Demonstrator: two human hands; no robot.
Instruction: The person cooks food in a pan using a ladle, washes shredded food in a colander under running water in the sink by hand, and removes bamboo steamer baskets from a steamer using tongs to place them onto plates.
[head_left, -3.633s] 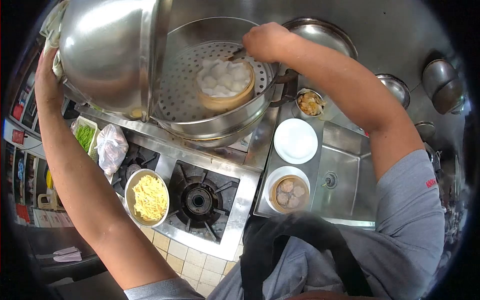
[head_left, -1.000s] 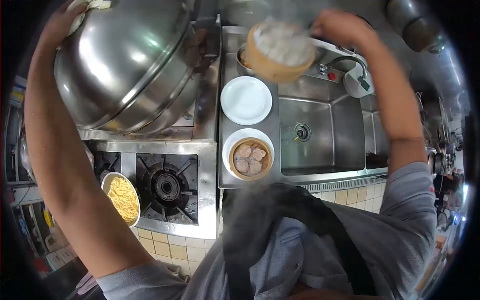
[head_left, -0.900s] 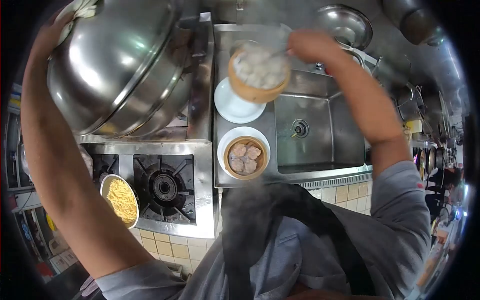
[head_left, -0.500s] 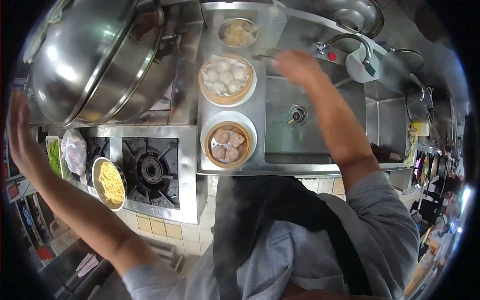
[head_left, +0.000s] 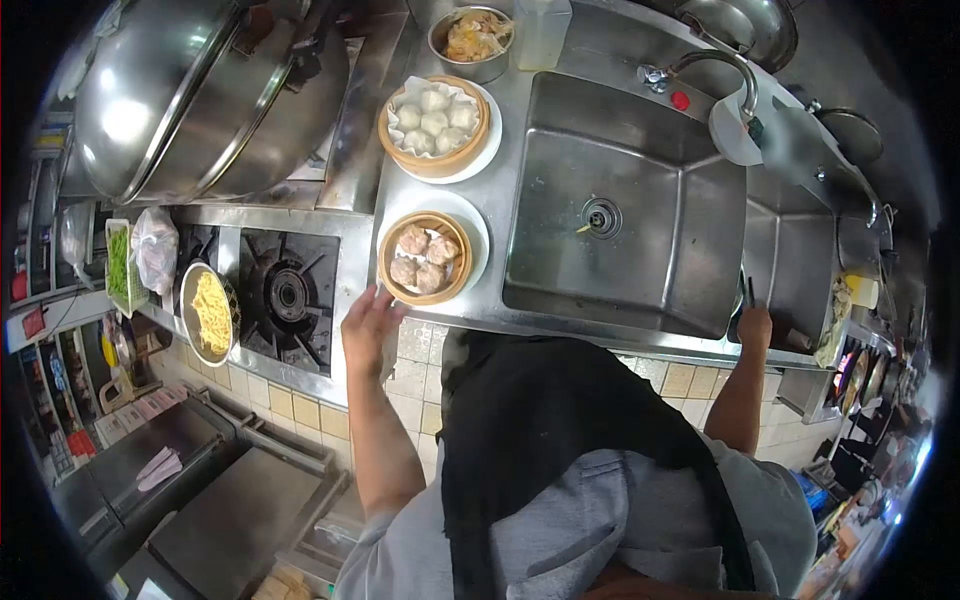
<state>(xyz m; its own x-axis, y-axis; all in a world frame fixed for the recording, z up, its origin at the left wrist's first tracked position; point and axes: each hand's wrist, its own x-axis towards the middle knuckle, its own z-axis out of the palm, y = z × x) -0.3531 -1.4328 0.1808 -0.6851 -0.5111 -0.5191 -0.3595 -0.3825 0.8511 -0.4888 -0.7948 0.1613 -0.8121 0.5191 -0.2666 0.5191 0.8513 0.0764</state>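
My left hand is at the counter's front edge, fingers parted, close to the lower left of a round bamboo steamer. I cannot tell whether it touches the steamer. Several pinkish dumplings sit inside, and a white plate lies beneath. On the far right, my right hand is closed around a slim dark-handled tool by the sink divider; its other end is unclear. Behind the first steamer, a second bamboo steamer holds white buns on paper.
A large steel sink lies between my hands, with a tap behind it. To the left are a gas burner, a bowl of yellow strips and a large steel dome. A metal bowl of food stands at the back.
My left hand has come from the far left to the counter edge beside the front steamer. My right hand, with the dark tool, has swung from behind the sink to its right front.
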